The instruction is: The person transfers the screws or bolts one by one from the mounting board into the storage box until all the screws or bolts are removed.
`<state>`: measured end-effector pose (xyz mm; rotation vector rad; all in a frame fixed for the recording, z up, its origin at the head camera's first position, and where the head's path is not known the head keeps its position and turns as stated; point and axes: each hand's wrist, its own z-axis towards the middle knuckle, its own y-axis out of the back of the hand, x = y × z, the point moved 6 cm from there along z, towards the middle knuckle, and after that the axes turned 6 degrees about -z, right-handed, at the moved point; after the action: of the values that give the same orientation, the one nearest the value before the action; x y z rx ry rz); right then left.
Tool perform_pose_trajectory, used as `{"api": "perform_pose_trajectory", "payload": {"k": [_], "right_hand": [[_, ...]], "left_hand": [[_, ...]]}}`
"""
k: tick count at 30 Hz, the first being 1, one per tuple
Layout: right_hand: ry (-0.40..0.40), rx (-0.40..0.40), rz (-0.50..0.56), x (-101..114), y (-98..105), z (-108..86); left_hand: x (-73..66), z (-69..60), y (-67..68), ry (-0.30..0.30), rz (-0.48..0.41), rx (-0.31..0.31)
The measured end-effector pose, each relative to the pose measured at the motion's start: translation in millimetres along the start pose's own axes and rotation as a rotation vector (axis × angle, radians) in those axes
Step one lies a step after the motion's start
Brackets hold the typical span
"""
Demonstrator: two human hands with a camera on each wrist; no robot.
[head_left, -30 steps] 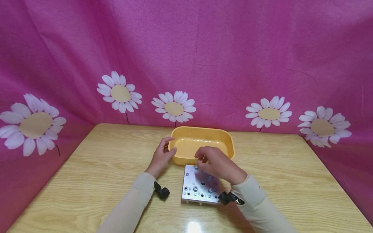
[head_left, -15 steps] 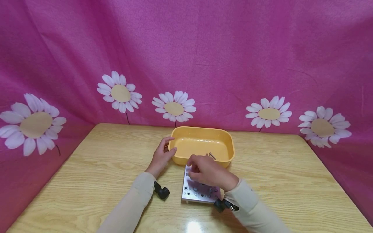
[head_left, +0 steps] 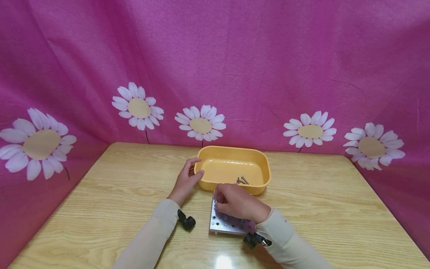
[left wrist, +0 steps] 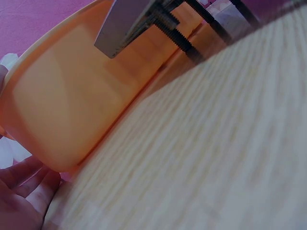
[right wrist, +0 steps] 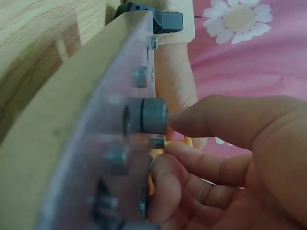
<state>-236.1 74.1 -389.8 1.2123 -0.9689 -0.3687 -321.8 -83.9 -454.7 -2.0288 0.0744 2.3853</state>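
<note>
My left hand point(head_left: 185, 183) holds the left end of a yellow plastic bin point(head_left: 209, 185), thumb and a finger at its rim; some of its fingers point(left wrist: 31, 179) show against the outer wall in the left wrist view. Just in front of the bin stands a metal plate point(head_left: 221, 227) studded with bolts. Over the plate's far left corner, my right hand point(head_left: 236, 201) has its thumb and curled fingers on either side of a small bolt point(right wrist: 157, 142). A larger bolt head point(right wrist: 154, 115) sits close to the thumb. The hand covers much of the plate.
Several loose bolts point(head_left: 243, 180) lie inside the bin near its front wall. Threaded bolt shanks point(left wrist: 175, 38) stick out below the raised plate. The wooden table point(head_left: 134, 179) meets a pink flowered cloth point(head_left: 255, 74) behind it.
My right hand has moved from above the bin's front edge toward me and left, down to the plate's far left corner. Loose bolts in the bin have become visible. The left hand stays put.
</note>
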Motion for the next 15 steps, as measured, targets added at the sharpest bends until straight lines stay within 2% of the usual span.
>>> {"api": "perform_pose_trajectory", "payload": {"k": [8,15], "right_hand": [[0.015,-0.062,-0.029,0.2,-1.9,0.2],[-0.008,-0.065,-0.021,-1.3,-3.1,1.4]], "left_hand": [[-0.7,-1.2,0.2,-0.007,0.016,-0.011],[0.3,0.0,0.2,-0.011,-0.006,-0.007]]}}
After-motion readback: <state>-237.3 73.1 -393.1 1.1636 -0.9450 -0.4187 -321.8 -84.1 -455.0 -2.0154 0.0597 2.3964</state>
